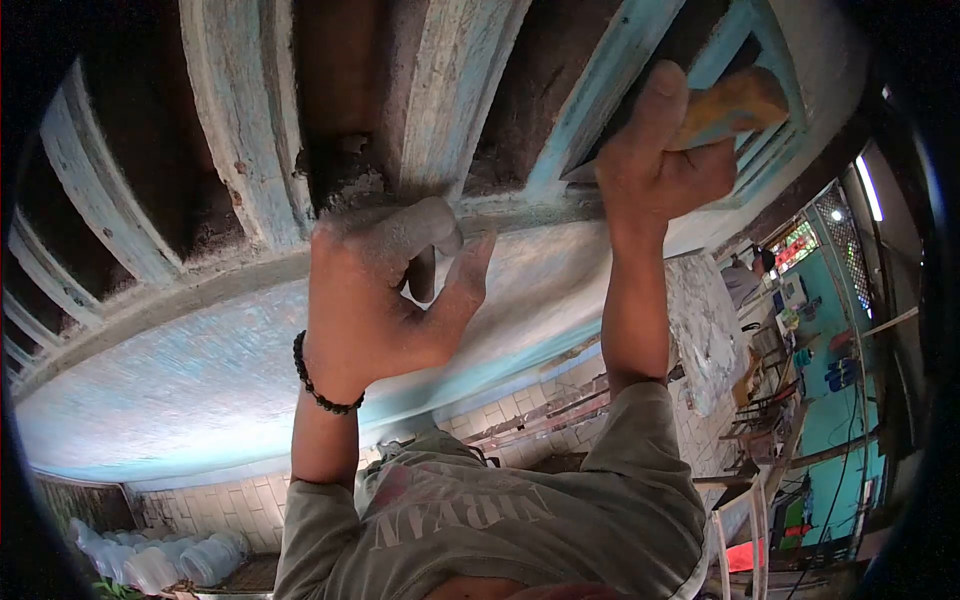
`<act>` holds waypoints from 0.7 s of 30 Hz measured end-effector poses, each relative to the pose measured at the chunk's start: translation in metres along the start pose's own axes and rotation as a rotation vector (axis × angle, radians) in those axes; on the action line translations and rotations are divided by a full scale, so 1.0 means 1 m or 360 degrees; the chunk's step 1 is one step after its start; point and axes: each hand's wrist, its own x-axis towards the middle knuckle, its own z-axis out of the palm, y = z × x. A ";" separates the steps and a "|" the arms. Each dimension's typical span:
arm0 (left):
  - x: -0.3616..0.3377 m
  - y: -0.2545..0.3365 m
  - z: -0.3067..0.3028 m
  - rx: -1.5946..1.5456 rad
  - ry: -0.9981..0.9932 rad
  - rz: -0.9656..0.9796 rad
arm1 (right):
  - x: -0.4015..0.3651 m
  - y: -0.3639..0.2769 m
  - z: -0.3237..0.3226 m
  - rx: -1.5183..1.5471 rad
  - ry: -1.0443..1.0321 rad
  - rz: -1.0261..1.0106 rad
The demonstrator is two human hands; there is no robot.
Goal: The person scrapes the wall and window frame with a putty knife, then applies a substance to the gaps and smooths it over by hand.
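Observation:
My right hand (665,150) is closed around a worn yellow-brown piece (735,105) with blue smudges, thumb laid along one side. It is raised in front of the blue slats (605,85) at the right end of a curved panel. My left hand (385,280), dusty over the fingers and wearing a black beaded bracelet (325,385), is at the panel's bottom rail (235,265). Its fingers are bent and its thumb stands apart, with a gap showing between them and nothing held. Patchy, worn blue-white paint covers the slats (440,95) above it.
Below the rail runs a smooth pale-blue surface (180,370). Clear plastic containers (185,560) are piled at lower left on a tiled floor (240,505). At right are a plastic-covered item (705,325), chairs (750,430), a turquoise wall (835,300) and a person (745,275) farther back.

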 end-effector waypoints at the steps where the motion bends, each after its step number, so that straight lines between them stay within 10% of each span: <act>1: -0.001 0.002 0.000 -0.0028 0.0005 -0.0047 | 0.003 -0.002 0.002 0.0004 0.0111 0.0063; 6: 0.003 -0.004 -0.006 0.0054 -0.0105 0.0042 | 0.014 -0.020 0.009 0.0177 0.0312 0.0404; 9: 0.001 -0.006 -0.008 0.0060 -0.0177 0.0059 | 0.006 -0.005 0.013 0.0088 0.0198 0.0013; 21: 0.001 -0.004 -0.004 0.0047 -0.0101 0.0019 | 0.017 -0.005 0.009 0.0093 0.0257 0.0099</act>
